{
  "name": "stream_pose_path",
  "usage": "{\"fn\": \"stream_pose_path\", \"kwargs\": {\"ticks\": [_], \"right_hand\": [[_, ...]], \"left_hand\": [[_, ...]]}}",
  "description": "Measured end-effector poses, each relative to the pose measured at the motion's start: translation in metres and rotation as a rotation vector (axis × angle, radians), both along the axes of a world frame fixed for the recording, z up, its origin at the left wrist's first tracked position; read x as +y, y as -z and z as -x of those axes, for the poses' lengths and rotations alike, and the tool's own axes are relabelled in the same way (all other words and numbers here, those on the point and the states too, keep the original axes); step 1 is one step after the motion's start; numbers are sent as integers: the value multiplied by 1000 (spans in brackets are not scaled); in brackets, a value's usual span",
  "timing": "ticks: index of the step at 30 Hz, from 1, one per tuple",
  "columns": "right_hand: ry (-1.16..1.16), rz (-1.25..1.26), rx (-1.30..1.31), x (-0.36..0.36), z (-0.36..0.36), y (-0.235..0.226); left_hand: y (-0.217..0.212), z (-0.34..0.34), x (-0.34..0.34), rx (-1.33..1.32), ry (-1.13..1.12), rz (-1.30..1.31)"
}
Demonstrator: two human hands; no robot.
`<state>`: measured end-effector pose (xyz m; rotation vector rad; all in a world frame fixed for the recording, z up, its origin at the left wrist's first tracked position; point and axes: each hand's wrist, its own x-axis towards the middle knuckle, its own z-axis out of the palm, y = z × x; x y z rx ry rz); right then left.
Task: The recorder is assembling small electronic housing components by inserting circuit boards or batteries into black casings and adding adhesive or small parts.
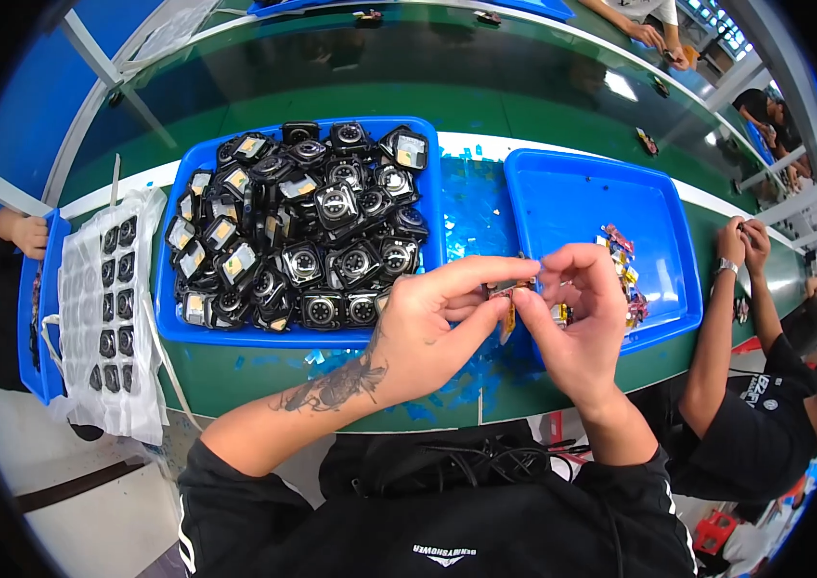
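Note:
My left hand (427,328) and my right hand (583,323) meet in front of me, between two blue trays. Pinched in the fingertips of both is a small electronic part (507,326) with a yellow-orange strip hanging down; the fingers cover most of it. The left blue tray (302,337) is heaped with black smartwatch bodies (336,205), some with round sensor backs up, others showing a pale inner face. Beneath and beyond my right hand stands the right blue tray (582,197), where small red and yellow electronic parts (620,241) lie in a loose pile.
Blue film scraps (471,217) litter the green bench (408,416). A white plastic-covered tray (129,226) of watch bodies stands at left. Past the trays runs a green conveyor (485,72) with a few small parts. Co-workers' hands (734,246) are at right, others at left and far right.

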<state>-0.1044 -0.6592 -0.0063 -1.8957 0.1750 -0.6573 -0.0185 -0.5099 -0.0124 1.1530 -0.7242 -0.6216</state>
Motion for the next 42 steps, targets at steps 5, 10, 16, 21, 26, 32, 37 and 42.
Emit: {"fn": "stream_pose_path", "kwargs": {"ticks": [5, 10, 16, 21, 26, 32, 37, 42], "right_hand": [[-67, 73, 94, 3, -8, -4], [-195, 5, 236, -37, -61, -35], [107, 164, 486, -150, -208, 6], [215, 436, 547, -163, -221, 41], [169, 279, 361, -163, -223, 12], [-722, 688, 116, -10, -185, -34], [-674, 772, 28, 27, -154, -14], [-589, 583, 55, 34, -140, -21]], "left_hand": [[3, -2, 0, 55, -10, 25], [2, 2, -2, -121, -256, -83], [4, 11, -6, -1170, -489, -48], [14, 14, 3, -1439, -271, 72], [16, 11, 0, -1422, -325, 186], [19, 12, 4, -1389, -418, 159], [15, 8, -1, -1347, -425, 229], [15, 21, 1, -847, -534, 54]]}}
